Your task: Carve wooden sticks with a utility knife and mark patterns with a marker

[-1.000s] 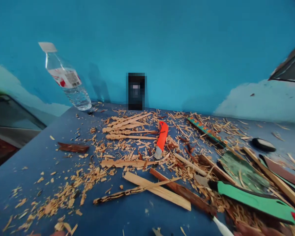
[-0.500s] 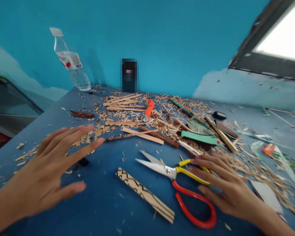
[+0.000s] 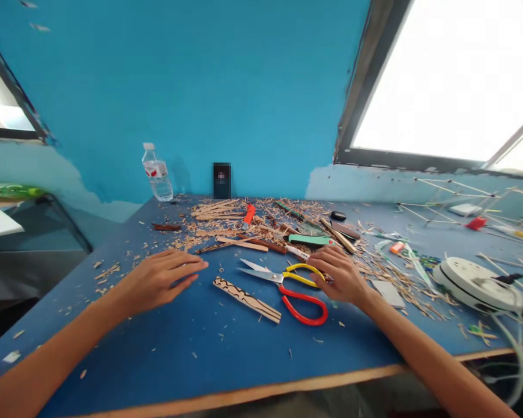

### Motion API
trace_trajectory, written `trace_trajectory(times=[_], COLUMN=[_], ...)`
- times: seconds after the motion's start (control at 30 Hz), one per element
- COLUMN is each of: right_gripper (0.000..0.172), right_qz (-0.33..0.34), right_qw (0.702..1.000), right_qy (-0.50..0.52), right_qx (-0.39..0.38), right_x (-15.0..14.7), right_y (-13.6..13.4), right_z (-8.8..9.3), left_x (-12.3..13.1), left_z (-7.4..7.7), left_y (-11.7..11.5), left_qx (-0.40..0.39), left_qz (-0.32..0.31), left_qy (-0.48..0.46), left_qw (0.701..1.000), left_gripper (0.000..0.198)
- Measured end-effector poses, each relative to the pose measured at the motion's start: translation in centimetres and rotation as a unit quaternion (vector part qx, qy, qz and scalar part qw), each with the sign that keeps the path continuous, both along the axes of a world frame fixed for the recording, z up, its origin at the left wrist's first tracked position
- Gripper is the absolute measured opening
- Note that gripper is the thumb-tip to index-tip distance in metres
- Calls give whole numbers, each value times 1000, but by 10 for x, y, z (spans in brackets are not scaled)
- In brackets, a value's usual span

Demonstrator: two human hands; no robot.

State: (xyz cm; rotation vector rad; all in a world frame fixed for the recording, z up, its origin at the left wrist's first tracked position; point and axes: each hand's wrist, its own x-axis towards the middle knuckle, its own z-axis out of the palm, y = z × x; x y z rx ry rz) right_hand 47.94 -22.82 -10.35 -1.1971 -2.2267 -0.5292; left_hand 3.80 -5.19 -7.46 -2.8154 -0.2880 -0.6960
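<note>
Two-handed, reaching over one blue table [image 3: 169, 366], probably pausing between steps and needing a firm grip before any lifting; overlapping one pair of scissors [image 3: 281, 278], parted at the blades, at its yellow handle [image 3: 303, 266] with one right hand [image 3: 337, 273], not showing whether pinching it; holding nothing in one left hand [image 3: 165, 278], loosely spread; flanking one patterned strip [image 3: 246, 299] on the table between both hands

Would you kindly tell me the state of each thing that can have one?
Scissors: open, blades apart.
Green-handled knife: blade out.
Orange-handled knife: blade exposed.
Water bottle: capped, standing.
Patterned wood strip: lying flat.
White power reel: plug apparently inserted.
Blue table: littered.
Left hand: empty, fingers extended.
Right hand: at the scissors, grip unclear.
</note>
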Motion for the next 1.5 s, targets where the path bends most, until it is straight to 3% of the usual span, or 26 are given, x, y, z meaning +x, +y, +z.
trace_trajectory(times=[0.17, 0.33, 0.57, 0.8, 0.93, 1.17, 1.33, 1.43, 1.5], right_gripper=[37, 44, 22, 27, 29, 36, 31, 28, 27], right_qz=[-61, -86, -136, -199, -225, -202, -148, -129, -116], right_qw=[996, 991, 986, 970, 965, 960, 948, 942, 944], right_qy=[45, 83, 96, 136, 121, 23, 1, 40, 91], right_qx=[48, 51, 27, -7, -55, -190, -281, -307, -294], right_x=[16, 21, 18, 37, 48, 72, 78, 76, 75], right_y=[5, 9, 9, 19, 30, 71, 95, 100, 102], right_z=[-5, -8, -8, -22, -26, -7, 9, 19, 33], left_x=[-6, -5, 9, 20, 41, 97, 109, 105, 104], left_z=[-4, -5, -11, -11, -7, -1, -9, 5, 28], left_y=[15, 14, 0, -12, -26, -54, -57, -55, -52], left_qx=[-24, -52, -86, -89, -80, -94, -120, -159, -196], left_qz=[39, 45, 27, -29, -68, -111, -101, -76, -58], left_qy=[-6, 18, 60, 80, 102, 152, 157, 138, 105], left_qw=[999, 997, 994, 992, 989, 978, 975, 975, 973], left_gripper=[33, 35, 37, 38, 38, 33, 27, 22, 21])
